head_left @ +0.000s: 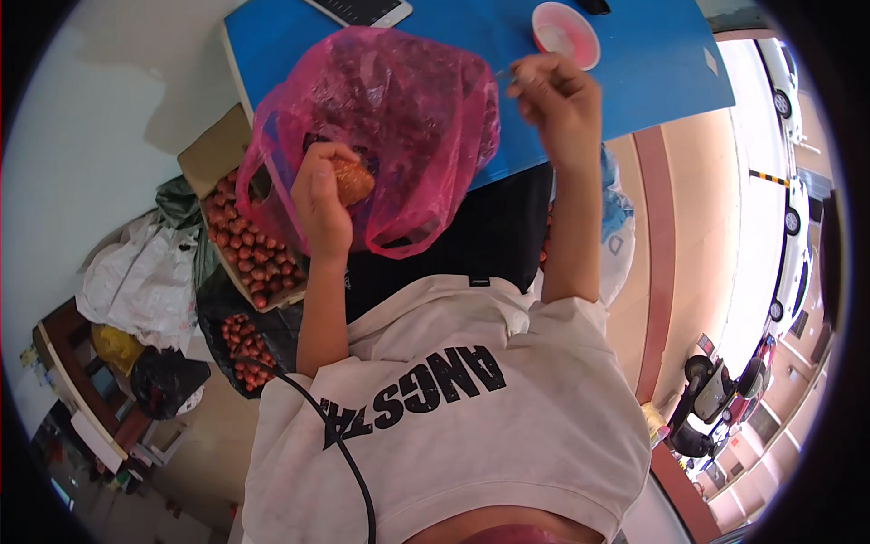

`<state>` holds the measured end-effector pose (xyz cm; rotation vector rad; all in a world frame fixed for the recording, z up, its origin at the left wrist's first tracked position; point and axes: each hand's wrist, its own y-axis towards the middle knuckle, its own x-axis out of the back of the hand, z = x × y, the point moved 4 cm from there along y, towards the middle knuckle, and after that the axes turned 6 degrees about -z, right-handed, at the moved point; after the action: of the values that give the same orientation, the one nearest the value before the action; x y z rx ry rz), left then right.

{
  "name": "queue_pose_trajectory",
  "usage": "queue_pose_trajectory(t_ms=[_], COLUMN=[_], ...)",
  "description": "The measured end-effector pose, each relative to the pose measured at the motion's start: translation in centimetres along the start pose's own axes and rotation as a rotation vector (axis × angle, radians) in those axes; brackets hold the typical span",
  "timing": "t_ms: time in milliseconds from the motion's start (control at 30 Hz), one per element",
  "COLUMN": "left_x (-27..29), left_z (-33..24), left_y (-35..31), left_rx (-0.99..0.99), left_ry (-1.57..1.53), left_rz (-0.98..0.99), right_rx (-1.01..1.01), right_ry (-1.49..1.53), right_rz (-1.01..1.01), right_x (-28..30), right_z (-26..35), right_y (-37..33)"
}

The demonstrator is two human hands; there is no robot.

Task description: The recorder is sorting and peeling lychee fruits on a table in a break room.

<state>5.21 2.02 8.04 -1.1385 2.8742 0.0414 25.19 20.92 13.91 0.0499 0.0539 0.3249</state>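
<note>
My left hand [319,192] is closed around a rounded, orange-brown thing with a rough, shiny surface [354,182]; its exact kind is unclear. That hand sits at the near left part of a translucent pink plastic bag [412,118], which lies on the blue table. Dark reddish contents show faintly through the bag. To the right of it, my right hand [560,104] is raised with thumb and fingers pinched together. Something small and thin shows at its fingertips, too small to name. Just beyond this hand is a pink and white bowl [569,34].
The blue table [634,77] bears a phone [362,11] at its far edge. Left of me, a cardboard box [213,156] holds many small red round items, with more in a black bag [217,317]. White plastic bags [136,281] are piled further left. A black cable [349,453] crosses my shirt.
</note>
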Motion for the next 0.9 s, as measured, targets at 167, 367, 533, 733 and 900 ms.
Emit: queue_pose_trajectory(t_ms=[167, 367, 533, 733, 900], left_x=[-0.3, 0.3, 0.5, 0.4, 0.2], left_z=[-0.2, -0.3, -0.3, -0.3, -0.4], left_y=[0.2, 0.0, 0.0, 0.0, 0.0], left_rx=[0.038, 0.025, 0.034, 0.043, -0.012], left_ry=[-0.005, 0.005, -0.005, 0.012, 0.075], left_rz=[-0.018, -0.020, -0.045, -0.038, -0.022], right_rx=[-0.282, -0.330, -0.285, -0.320, -0.275], right_ry=[0.395, 0.389, 0.353, 0.317, 0.286], right_rz=[0.189, 0.222, 0.249, 0.280, 0.279], right_x=[-7.2, -9.7, -9.9, -9.9, -9.7], right_z=[-2.9, -5.2, -5.8, -5.5, -5.3], right_y=[-5.9, -8.0, -8.2, -8.2, -8.4])
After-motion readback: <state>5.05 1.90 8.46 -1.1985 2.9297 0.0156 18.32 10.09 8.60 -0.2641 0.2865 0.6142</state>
